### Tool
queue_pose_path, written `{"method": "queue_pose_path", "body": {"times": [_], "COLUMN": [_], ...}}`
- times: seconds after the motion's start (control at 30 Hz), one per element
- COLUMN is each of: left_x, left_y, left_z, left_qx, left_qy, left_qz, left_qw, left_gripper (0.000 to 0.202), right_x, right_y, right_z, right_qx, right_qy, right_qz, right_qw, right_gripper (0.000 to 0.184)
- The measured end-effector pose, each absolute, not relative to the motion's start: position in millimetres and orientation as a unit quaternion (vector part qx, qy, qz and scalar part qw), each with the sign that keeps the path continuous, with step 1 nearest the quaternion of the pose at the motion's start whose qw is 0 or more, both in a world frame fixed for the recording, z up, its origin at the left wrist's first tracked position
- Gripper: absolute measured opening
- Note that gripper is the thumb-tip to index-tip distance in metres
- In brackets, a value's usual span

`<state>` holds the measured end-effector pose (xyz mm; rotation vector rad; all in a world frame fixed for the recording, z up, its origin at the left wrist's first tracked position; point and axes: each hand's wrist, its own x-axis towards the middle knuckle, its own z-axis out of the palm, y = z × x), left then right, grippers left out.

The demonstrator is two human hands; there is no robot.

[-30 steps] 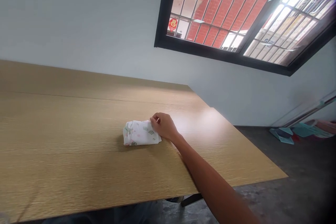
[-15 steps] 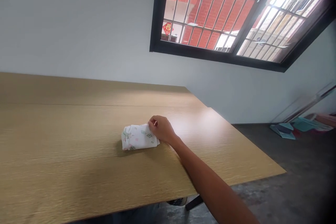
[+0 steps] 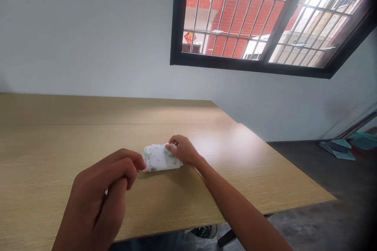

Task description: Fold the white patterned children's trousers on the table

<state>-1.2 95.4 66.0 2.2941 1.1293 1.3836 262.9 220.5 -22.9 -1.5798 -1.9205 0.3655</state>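
Observation:
A folded white cloth with small printed motifs, possibly a baby garment, lies near the middle of the wooden table. My right hand grips its right end, fingers curled over the top. My left hand is at the lower left, fingers curled, with the tips at the cloth's left end. Whether those fingers pinch the cloth is hidden.
The table's near right corner and right edge drop off to a dark concrete floor. Teal sheets lie on the floor by the wall. A barred window is above. A shoe shows below the table.
My left hand has come into view from the lower left and reached the cloth's left end. My right hand stays on the cloth. The view has tilted level.

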Motion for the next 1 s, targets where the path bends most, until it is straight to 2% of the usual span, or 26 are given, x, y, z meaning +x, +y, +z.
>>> {"method": "queue_pose_path", "body": {"times": [0.07, 0.2, 0.37, 0.43, 0.57, 0.63, 0.73, 0.83, 1.0], "left_x": [2.9, 18.9, 51.6, 59.0, 57.5, 51.8, 43.1, 37.8, 40.2], "left_y": [117.9, 179.8, 245.3, 258.1, 266.4, 266.6, 265.9, 264.9, 263.7], "left_z": [72.8, 74.5, 46.3, 30.3, 7.9, 4.6, 6.4, 8.9, 4.4], "left_qx": [0.795, 0.831, 0.832, 0.837, 0.825, 0.822, 0.826, 0.827, 0.801], "left_qy": [0.402, 0.465, 0.475, 0.441, 0.36, 0.341, 0.336, 0.31, 0.282], "left_qz": [0.433, 0.26, 0.141, 0.129, 0.155, 0.16, 0.146, 0.127, 0.15], "left_qw": [0.136, 0.162, 0.248, 0.297, 0.407, 0.426, 0.428, 0.451, 0.507], "left_gripper": [0.02, 0.021, 0.014, 0.014, 0.018, 0.02, 0.022, 0.024, 0.03], "right_x": [264.6, 266.3, 265.3, 264.2, 262.5, 262.4, 262.1, 259.5, 252.4], "right_y": [222.2, 222.7, 217.7, 215.3, 210.8, 208.3, 203.7, 198.6, 193.0], "right_z": [-25.8, -27.4, -22.4, -20.5, -14.1, -8.0, 2.9, 11.2, 15.4], "right_qx": [-0.581, -0.536, -0.48, -0.478, -0.491, -0.476, -0.44, -0.386, -0.228], "right_qy": [-0.732, -0.761, -0.808, -0.811, -0.813, -0.824, -0.837, -0.843, -0.785], "right_qz": [0.159, 0.172, 0.187, 0.198, 0.218, 0.237, 0.284, 0.359, 0.573], "right_qw": [0.318, 0.321, 0.286, 0.274, 0.226, 0.196, 0.157, 0.111, 0.06], "right_gripper": [0.013, 0.011, 0.031, 0.034, 0.027, 0.023, 0.038, 0.044, 0.037]}}
